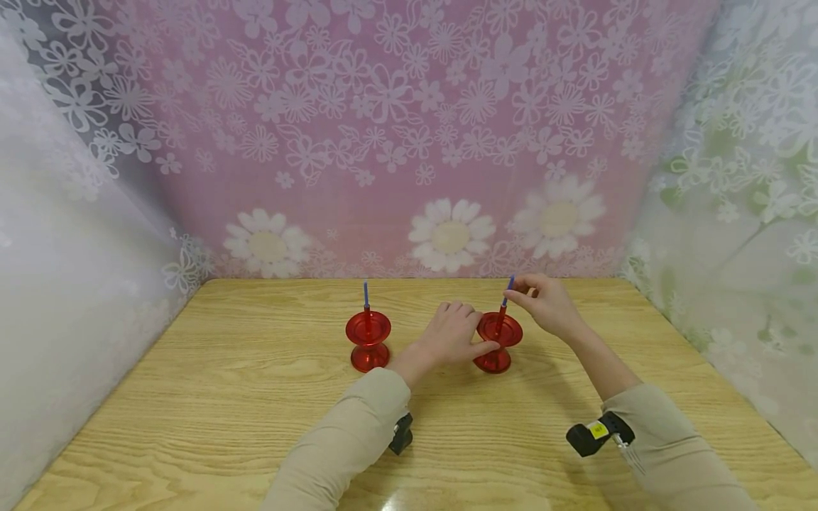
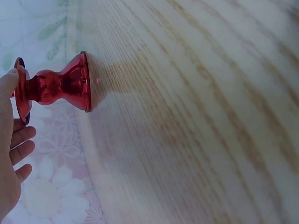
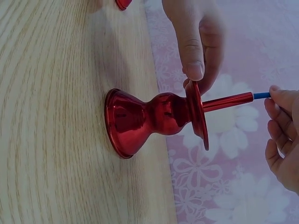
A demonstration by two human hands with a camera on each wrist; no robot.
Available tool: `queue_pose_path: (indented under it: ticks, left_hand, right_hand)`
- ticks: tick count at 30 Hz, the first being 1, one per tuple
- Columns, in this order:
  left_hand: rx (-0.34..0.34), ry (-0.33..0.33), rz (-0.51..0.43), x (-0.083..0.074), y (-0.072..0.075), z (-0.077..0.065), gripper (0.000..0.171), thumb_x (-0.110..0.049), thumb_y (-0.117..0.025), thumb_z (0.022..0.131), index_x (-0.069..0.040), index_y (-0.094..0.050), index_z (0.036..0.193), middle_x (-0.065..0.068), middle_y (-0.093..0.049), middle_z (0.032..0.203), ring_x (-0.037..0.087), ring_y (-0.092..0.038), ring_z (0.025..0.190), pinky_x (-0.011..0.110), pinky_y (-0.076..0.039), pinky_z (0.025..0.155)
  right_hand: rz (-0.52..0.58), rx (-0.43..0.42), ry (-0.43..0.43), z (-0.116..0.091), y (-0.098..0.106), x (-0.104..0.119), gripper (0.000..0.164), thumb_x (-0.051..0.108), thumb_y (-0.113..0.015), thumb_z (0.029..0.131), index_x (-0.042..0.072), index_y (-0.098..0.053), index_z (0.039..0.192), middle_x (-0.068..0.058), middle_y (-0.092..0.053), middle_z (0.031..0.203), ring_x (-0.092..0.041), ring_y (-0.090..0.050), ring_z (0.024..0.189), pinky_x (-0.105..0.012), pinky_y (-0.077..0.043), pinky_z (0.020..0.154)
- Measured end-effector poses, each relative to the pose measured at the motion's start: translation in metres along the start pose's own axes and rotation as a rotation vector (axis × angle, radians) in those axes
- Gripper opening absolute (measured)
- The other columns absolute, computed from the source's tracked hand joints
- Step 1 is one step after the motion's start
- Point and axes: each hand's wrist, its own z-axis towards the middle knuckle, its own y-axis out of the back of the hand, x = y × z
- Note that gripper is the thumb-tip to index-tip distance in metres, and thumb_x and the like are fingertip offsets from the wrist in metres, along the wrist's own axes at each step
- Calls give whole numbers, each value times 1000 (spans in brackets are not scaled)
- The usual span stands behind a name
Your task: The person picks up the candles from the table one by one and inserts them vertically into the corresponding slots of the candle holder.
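A shiny red candle holder [image 1: 493, 362], with a wide dish and a thin upright tube, stands on the table at the right. My left hand [image 1: 450, 335] pinches the left edge of its dish, thumb on the near side. From the right, my right hand [image 1: 543, 301] pinches a thin blue candle [image 3: 260, 95] between thumb and fingertips. The candle's lower end is at the mouth of the red tube [image 3: 229, 101], lined up with it. The tube leans slightly to the right in the head view.
A matching red candle holder [image 1: 369, 358] stands to the left, a blue candle [image 1: 366, 294] upright in its tube. The wooden table [image 1: 211, 397] meets flowered cloth walls [image 1: 396, 128] at the back and sides. My left forearm passes close to the left holder.
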Motion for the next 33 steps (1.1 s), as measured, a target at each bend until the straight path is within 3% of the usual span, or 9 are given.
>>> queue_pose_path:
  ticks: [24,33]
  left_hand:
    - [-9,-9,-9,0,2,1,57,-63,-45,87,-16,-62,113,-3,-57,106,16,-49,103,32,-36,90]
    - [-9,-10,-3,0,2,1,56,-63,-45,87,-16,-63,112,-3,-57,105,16,-49,100,33,-36,89]
  right_hand:
    - [-115,4,98,4,5,8,9,11,-66,86,5,-70,82,-7,-62,82,-21,-50,76,-34,-40,60]
    - [-101,7,72,5,5,4,11,12,-65,87,4,-71,83,-7,-60,81,-20,-48,71,-32,-41,58]
